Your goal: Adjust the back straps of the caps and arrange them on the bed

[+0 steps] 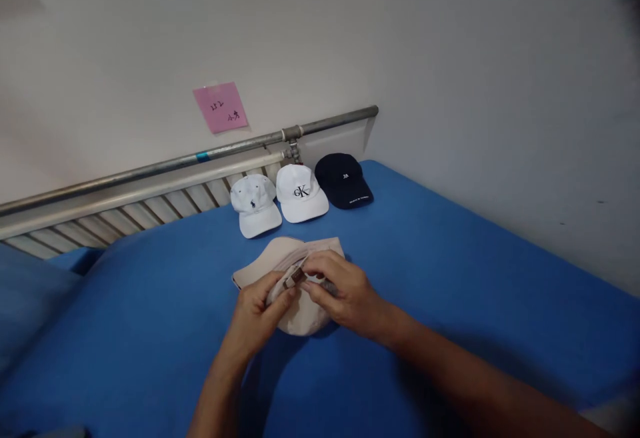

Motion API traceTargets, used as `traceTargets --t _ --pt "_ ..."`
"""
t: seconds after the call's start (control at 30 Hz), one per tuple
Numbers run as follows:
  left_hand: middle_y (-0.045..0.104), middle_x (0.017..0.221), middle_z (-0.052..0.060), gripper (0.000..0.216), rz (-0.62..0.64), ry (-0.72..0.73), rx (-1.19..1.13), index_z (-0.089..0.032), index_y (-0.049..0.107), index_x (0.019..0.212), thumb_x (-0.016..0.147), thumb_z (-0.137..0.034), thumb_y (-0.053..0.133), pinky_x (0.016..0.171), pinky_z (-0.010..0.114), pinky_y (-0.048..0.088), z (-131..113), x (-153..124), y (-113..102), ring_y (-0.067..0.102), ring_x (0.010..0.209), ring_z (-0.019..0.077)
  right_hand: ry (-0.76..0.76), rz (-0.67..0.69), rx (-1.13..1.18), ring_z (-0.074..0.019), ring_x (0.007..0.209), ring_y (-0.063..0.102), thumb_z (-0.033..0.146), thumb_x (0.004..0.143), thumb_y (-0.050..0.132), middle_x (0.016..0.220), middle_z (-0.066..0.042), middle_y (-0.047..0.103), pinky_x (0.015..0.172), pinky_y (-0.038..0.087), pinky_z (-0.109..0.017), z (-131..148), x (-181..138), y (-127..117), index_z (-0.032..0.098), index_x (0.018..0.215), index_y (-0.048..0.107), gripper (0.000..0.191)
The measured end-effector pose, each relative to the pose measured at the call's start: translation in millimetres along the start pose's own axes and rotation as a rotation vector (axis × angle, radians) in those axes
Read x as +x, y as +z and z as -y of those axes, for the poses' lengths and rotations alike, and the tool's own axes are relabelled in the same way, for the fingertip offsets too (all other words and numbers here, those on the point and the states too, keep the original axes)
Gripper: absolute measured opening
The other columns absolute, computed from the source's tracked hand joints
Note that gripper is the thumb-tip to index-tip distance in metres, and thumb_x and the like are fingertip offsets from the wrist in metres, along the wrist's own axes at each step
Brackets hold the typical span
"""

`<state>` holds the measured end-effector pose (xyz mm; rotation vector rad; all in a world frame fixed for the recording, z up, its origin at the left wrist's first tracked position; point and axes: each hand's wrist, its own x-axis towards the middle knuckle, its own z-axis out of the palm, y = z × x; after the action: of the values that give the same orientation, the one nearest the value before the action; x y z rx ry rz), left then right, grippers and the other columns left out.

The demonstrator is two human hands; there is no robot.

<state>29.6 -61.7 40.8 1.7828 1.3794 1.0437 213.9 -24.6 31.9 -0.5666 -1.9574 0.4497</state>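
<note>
A beige cap (280,258) lies on the blue bed sheet (450,278) with its brim pointing to the far left. My left hand (260,308) grips the cap's near side, fingers curled on the fabric. My right hand (340,288) pinches the cap's back strap and small buckle (295,278) between thumb and fingers. Both hands meet at the strap.
Three caps sit in a row by the bed's far edge: a white one with a small dark logo (254,205), a white one with black letters (301,193) and a dark navy one (344,181). Behind them run a metal rail (200,157), slats and a wall with a pink note (221,107).
</note>
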Motion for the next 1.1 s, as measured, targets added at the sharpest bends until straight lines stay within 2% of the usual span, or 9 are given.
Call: traceTargets --t 0.1,0.17,0.3,0.57,0.77,0.87,0.97,1.1 --pt "0.071 0.087 0.003 0.02 0.0 0.075 0.095 -0.021 0.07 0.098 0.084 -0.028 0.057 0.069 0.026 0.044 -3.7 -0.4 11.0 0.062 0.078 0.0192 0.082 0.024 -0.028 -0.0156 0.08 0.059 0.019 0.085 0.057 0.084 -0.002 0.062 0.077 0.05 -0.03 -5.7 -1.6 1.4 0.021 0.091 0.057 0.006" --pt "0.068 0.079 0.002 0.015 -0.008 0.094 0.138 -0.021 0.07 0.09 0.083 -0.025 0.056 0.066 0.026 0.041 -3.5 -0.6 15.2 0.06 0.073 0.018 0.112 0.046 -0.037 -0.0153 0.079 0.058 0.016 0.083 0.056 0.083 -0.002 0.062 0.075 0.049 -0.029 -6.9 -2.4 1.7 0.021 0.089 0.056 0.008" --pt "0.057 0.063 -0.001 0.015 0.012 0.093 0.202 -0.02 0.062 0.071 0.083 -0.024 0.054 0.058 0.025 0.034 2.0 0.0 16.7 0.051 0.06 0.0151 0.127 0.097 -0.037 -0.0146 0.078 0.057 0.008 0.077 0.053 0.081 -0.001 0.061 0.073 0.047 -0.027 -9.6 -4.7 4.6 0.02 0.088 0.056 0.016" --pt "0.052 0.06 -0.001 0.018 0.07 0.052 0.199 -0.02 0.054 0.063 0.081 -0.024 0.053 0.055 0.026 0.029 6.7 0.8 17.0 0.046 0.057 0.0144 0.151 0.148 -0.077 -0.014 0.072 0.054 0.006 0.073 0.048 0.079 -0.002 0.06 0.069 0.044 -0.026 -15.2 -8.8 11.5 0.019 0.083 0.052 0.018" --pt "0.052 0.062 -0.002 0.018 0.191 -0.069 0.131 -0.018 0.062 0.076 0.085 -0.029 0.05 0.054 0.024 0.034 0.9 0.4 10.7 0.046 0.058 0.0134 0.269 0.145 0.032 -0.0115 0.066 0.053 0.003 0.074 0.044 0.069 0.003 0.057 0.064 0.042 -0.023 -22.0 -7.7 10.2 0.02 0.078 0.053 0.019" --pt "0.061 0.076 0.001 0.018 0.202 -0.132 0.014 -0.018 0.065 0.092 0.083 -0.03 0.054 0.06 0.024 0.039 3.8 0.5 4.1 0.052 0.067 0.0151 0.325 0.148 0.072 -0.0111 0.066 0.054 0.002 0.074 0.045 0.069 0.003 0.058 0.064 0.043 -0.022 -24.6 -7.0 10.7 0.019 0.078 0.054 0.02" --pt "0.063 0.086 0.002 0.021 0.197 -0.177 -0.109 -0.019 0.064 0.097 0.084 -0.034 0.056 0.064 0.024 0.041 8.9 0.9 -1.7 0.054 0.074 0.0157 0.24 0.14 0.022 -0.0132 0.073 0.057 0.002 0.076 0.045 0.077 0.0 0.061 0.07 0.046 -0.026 -24.0 -6.9 11.5 0.019 0.081 0.056 0.021" --pt "0.055 0.071 -0.001 0.025 0.179 -0.215 -0.154 -0.017 0.063 0.085 0.085 -0.041 0.055 0.058 0.022 0.037 12.5 1.3 -2.5 0.047 0.064 0.0128 -0.027 0.101 -0.072 -0.018 0.09 0.058 0.007 0.08 0.05 0.091 -0.004 0.064 0.083 0.047 -0.034 -18.8 -6.8 10.5 0.021 0.087 0.058 0.017"
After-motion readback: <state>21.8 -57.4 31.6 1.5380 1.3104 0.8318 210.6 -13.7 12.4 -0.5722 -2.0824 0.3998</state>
